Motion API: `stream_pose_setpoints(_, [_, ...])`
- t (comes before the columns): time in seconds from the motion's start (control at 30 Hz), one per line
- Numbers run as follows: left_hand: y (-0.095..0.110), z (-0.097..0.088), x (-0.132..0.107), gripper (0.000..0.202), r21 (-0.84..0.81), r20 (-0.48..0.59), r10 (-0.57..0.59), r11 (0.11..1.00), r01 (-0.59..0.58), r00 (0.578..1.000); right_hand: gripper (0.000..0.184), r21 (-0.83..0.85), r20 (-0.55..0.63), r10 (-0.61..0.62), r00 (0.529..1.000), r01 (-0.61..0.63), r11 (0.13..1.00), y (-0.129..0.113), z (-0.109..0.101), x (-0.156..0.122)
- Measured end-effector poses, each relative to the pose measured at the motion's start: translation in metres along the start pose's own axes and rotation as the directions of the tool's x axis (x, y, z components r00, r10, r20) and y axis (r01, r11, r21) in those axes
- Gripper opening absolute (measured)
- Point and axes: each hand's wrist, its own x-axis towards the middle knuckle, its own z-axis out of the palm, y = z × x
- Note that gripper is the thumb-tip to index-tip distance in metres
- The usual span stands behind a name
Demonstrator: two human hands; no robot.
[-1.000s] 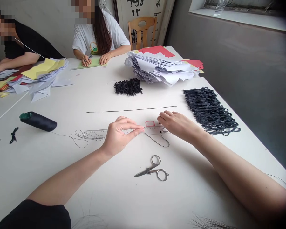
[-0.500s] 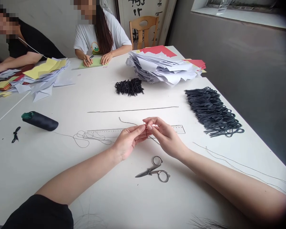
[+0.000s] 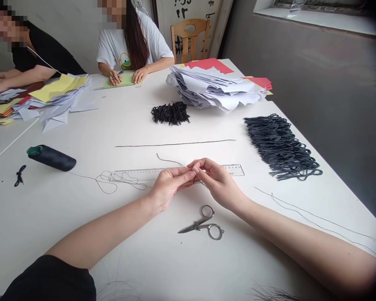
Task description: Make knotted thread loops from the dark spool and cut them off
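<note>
My left hand (image 3: 173, 184) and my right hand (image 3: 215, 180) meet over the middle of a clear ruler (image 3: 235, 170), fingertips pinched together. Between them they hold a thin dark cord (image 3: 171, 161), whose free end sticks out beyond my fingers on the far left side. The part between my fingertips is mostly hidden. Silver scissors (image 3: 203, 225) lie half spread on the table just below my hands. Loose thread (image 3: 120, 179) runs from a dark spool (image 3: 52, 159) at the left, over the ruler's left end, toward my left hand.
A straight cord (image 3: 175, 144) lies beyond the ruler. Black cord bundles (image 3: 172, 113) and rows of looped dark cords (image 3: 280, 146) sit farther back and right. Stacked papers (image 3: 216, 88) stand behind. Two people sit across the table (image 3: 128, 259). Long thread (image 3: 316, 217) lies at right.
My fingertips have come closer together, with my right hand shifted slightly toward me and its raised fingers lowered. The co-worker at far left has moved a hand.
</note>
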Motion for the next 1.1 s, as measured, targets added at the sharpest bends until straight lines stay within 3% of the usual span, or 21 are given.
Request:
stream_pose_setpoints(0.33, [0.0019,0.0005,-0.0013,0.02,0.088,-0.054,0.055,0.995,-0.05,0.997,0.027,0.138,0.007,0.063,0.998,-0.064,0.988,-0.0044,-0.0021,0.0001])
stream_pose_setpoints(0.63, [0.0048,0.0025,-0.0031,0.019,0.193,-0.094,0.124,0.976,-0.104,0.988,0.032,-0.004,0.005,0.114,0.994,-0.114,0.994,-0.0058,-0.0029,0.001])
stream_pose_setpoints(0.77, [0.0035,0.0015,-0.0037,0.017,0.238,-0.044,0.145,0.963,-0.131,0.988,0.031,0.033,-0.006,0.119,0.993,-0.119,0.992,-0.0036,-0.0036,0.0019])
stream_pose_setpoints(0.93, [0.0028,0.0031,-0.004,0.018,0.097,0.058,0.101,0.99,-0.106,0.993,0.025,0.188,-0.02,0.145,0.989,-0.139,0.972,-0.002,-0.0037,0.0028])
stream_pose_setpoints(1.1, [0.0035,0.008,-0.0055,0.019,0.049,0.007,0.05,0.998,-0.05,0.999,0.022,0.254,0.004,0.169,0.986,-0.165,0.953,0.0005,-0.0026,0.0018])
